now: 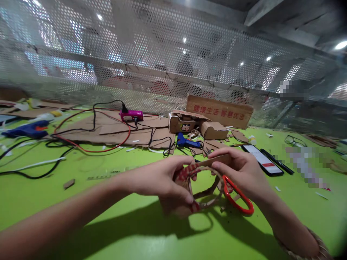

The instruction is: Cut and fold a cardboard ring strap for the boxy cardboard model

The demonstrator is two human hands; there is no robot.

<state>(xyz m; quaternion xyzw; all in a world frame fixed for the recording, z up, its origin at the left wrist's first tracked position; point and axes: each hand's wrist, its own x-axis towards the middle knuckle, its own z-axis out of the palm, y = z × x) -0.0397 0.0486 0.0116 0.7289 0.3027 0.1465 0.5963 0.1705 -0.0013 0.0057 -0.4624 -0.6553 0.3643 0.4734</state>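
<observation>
Between my hands is a cardboard piece with a large round opening and red print, raised over the green table. My left hand grips its left side, thumb on the front edge. At the upper right edge, my right hand pinches a cardboard strip belonging to or lying against the ring. Red-handled scissors are just below my right hand; one handle loop shows, and their blades are largely hidden. Shadows of the hands and cardboard fall on the table.
Behind my hands lie a blue glue gun, cardboard boxes and scraps. A phone, black pen and glasses are at right. At left are cables, a purple power strip and another blue glue gun. Perforated mesh stands behind.
</observation>
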